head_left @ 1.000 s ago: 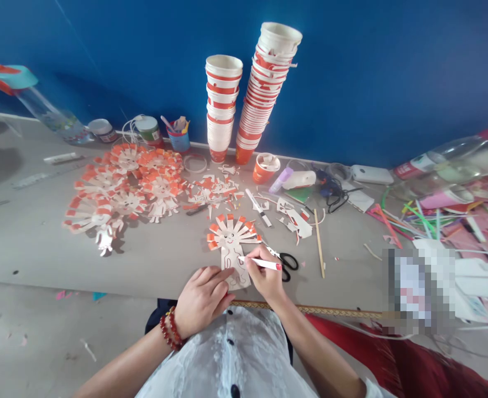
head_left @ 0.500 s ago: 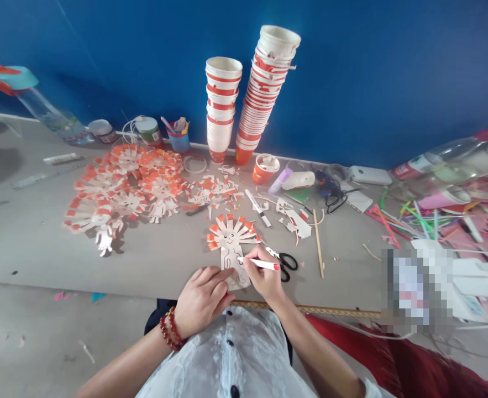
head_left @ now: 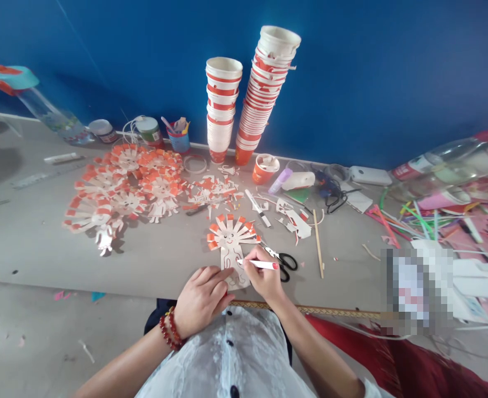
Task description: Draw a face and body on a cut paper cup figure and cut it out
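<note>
A paper cut-out figure [head_left: 229,253] lies on the table before me, with curled orange-and-white strips fanned round a drawn smiling face and a body outline drawn below. My left hand [head_left: 204,296] rests on its lower left part, fingers laid over the paper and index finger extended. Pinched in my right hand [head_left: 263,276] is a white marker pen [head_left: 262,265] with a red end. Its tip meets the paper at the drawn body. Black-handled scissors [head_left: 286,264] lie just beyond my right hand, their blades pointing toward the figure.
Several similar lion-like cut-outs [head_left: 123,188] are heaped at left. Behind stand two tall paper cup stacks [head_left: 222,110] and a cup of scraps [head_left: 264,168]. A capped marker [head_left: 258,208], a wooden stick [head_left: 318,243] and paper scraps [head_left: 214,190] lie about. Craft materials crowd the right.
The marker has shifted very slightly left in my right hand, its tip still at the drawn body. My left hand stays in place on the paper.
</note>
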{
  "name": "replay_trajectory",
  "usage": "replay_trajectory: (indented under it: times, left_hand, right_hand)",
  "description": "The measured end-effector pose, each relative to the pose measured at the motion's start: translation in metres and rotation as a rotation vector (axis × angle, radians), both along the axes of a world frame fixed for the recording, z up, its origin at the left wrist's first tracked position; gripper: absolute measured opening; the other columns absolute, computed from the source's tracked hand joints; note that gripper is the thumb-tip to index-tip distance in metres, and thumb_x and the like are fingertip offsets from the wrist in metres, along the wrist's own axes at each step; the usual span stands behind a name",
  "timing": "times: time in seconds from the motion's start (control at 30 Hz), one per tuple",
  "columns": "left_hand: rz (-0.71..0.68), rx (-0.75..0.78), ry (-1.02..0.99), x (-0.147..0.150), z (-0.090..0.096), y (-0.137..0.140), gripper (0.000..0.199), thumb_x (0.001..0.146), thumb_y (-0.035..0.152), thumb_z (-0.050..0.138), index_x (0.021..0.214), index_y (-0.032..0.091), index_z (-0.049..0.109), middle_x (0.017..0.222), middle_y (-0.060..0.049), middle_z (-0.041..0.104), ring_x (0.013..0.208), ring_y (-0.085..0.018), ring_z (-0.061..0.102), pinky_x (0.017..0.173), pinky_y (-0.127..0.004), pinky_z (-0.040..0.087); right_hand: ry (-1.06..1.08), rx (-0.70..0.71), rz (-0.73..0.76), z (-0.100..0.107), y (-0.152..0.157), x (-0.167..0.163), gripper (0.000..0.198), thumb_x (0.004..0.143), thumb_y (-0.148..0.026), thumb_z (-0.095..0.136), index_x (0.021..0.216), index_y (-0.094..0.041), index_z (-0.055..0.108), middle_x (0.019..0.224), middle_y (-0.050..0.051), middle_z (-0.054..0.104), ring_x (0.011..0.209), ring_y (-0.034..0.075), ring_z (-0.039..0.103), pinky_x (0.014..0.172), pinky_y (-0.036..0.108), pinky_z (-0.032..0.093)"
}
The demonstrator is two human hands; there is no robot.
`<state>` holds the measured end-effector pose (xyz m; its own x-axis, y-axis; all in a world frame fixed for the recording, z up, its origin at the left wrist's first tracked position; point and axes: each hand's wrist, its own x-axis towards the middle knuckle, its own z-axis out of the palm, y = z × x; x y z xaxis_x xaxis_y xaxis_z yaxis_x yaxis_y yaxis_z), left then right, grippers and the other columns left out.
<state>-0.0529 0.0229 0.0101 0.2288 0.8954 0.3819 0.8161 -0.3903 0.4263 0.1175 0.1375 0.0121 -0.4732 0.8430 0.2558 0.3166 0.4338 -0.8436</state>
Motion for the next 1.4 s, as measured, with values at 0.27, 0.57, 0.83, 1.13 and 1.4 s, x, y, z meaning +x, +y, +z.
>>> replay_trajectory:
  times: [0.27, 0.57, 0.83, 1.13, 1.4]
  left_hand:
    - [0.001, -0.005, -0.005, 0.0001, -0.0001, 0.0005, 0.016, 0.097, 0.026, 0.055, 0.083, 0.019, 0.056, 0.127, -0.007, 0.070, 0.102, -0.025, 0.059, 0.083, -0.039, 0.048]
    - [0.000, -0.014, -0.004, -0.0002, -0.0010, -0.0003, 0.015, 0.097, 0.026, 0.055, 0.084, 0.020, 0.057, 0.127, -0.007, 0.070, 0.104, -0.025, 0.060, 0.084, -0.039, 0.048]
    - [0.003, -0.010, 0.012, -0.0003, -0.0002, -0.0006, 0.016, 0.098, 0.027, 0.054, 0.083, 0.020, 0.058, 0.125, -0.008, 0.071, 0.103, -0.025, 0.060, 0.083, -0.039, 0.049]
    - [0.006, -0.020, 0.011, -0.0005, 0.0006, -0.0005, 0.017, 0.098, 0.027, 0.054, 0.083, 0.020, 0.057, 0.126, -0.007, 0.071, 0.103, -0.025, 0.060, 0.083, -0.039, 0.048]
    - [0.002, -0.024, 0.015, 0.0000, 0.0000, -0.0013, 0.017, 0.098, 0.027, 0.053, 0.085, 0.018, 0.058, 0.124, -0.009, 0.071, 0.104, -0.025, 0.059, 0.083, -0.039, 0.049]
  right_hand:
    - [0.019, -0.012, 0.005, 0.0016, -0.0007, -0.0005, 0.019, 0.083, -0.012, 0.054, 0.067, -0.022, 0.049, 0.054, -0.006, 0.049, 0.047, 0.010, 0.043, 0.049, 0.022, 0.032]
    - [0.006, -0.007, -0.007, 0.0021, -0.0011, -0.0003, 0.020, 0.081, -0.012, 0.052, 0.064, -0.022, 0.046, 0.053, -0.006, 0.045, 0.047, 0.011, 0.040, 0.049, 0.023, 0.031]
    - [0.013, -0.037, 0.000, 0.0021, -0.0018, 0.0008, 0.020, 0.080, -0.012, 0.051, 0.064, -0.022, 0.045, 0.052, -0.007, 0.042, 0.047, 0.011, 0.038, 0.048, 0.024, 0.029]
    - [0.030, -0.028, -0.014, 0.0031, -0.0033, 0.0011, 0.022, 0.079, -0.011, 0.049, 0.062, -0.023, 0.042, 0.052, -0.006, 0.041, 0.048, 0.012, 0.038, 0.049, 0.025, 0.028]
    - [0.036, -0.029, -0.037, -0.0008, -0.0041, 0.0025, 0.023, 0.078, -0.012, 0.049, 0.061, -0.023, 0.039, 0.053, -0.007, 0.039, 0.049, 0.012, 0.037, 0.050, 0.025, 0.028]
